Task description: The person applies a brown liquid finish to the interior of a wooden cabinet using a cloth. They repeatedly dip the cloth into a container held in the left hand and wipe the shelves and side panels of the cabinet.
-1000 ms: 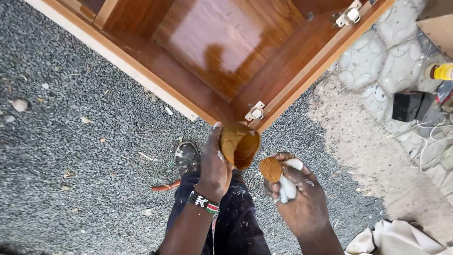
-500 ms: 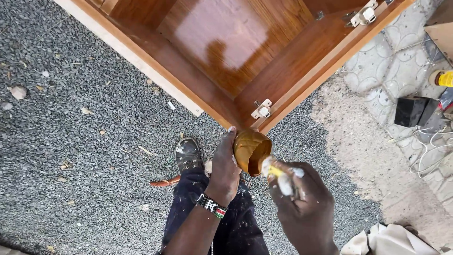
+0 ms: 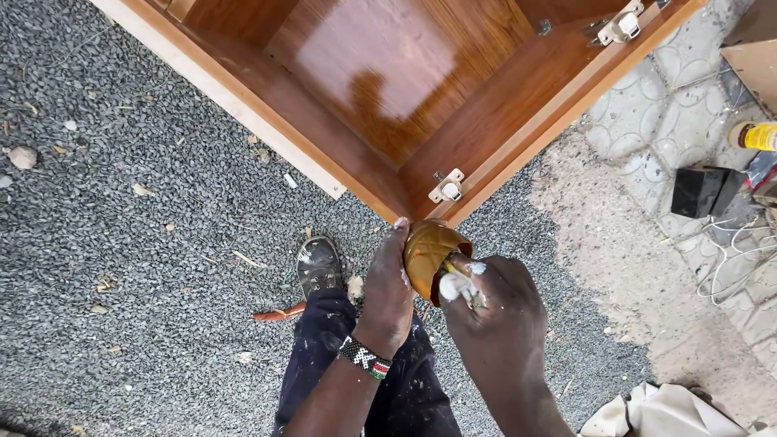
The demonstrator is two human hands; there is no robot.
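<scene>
My left hand (image 3: 387,285) grips a small brown-stained container (image 3: 430,251), tilted so its mouth faces my right hand. My right hand (image 3: 494,306) pinches a white wad of cloth (image 3: 455,285) stained brown at its tip, and pushes it into the container's mouth. Both hands are held just below the near corner of a glossy varnished wooden cabinet (image 3: 388,89) that lies on the ground. A beaded bracelet (image 3: 364,358) circles my left wrist.
A white metal hinge (image 3: 447,188) sits at the cabinet's near corner, another hinge (image 3: 619,27) farther up the right edge. Grey gravel (image 3: 121,267) covers the ground; my shoe (image 3: 318,263) stands on it. Paving stones, a black box (image 3: 700,191), a yellow can (image 3: 757,135) and cables lie right.
My right hand has brought the cloth from beside the container into its mouth. The container has tipped over toward my right hand. The view has shifted slightly.
</scene>
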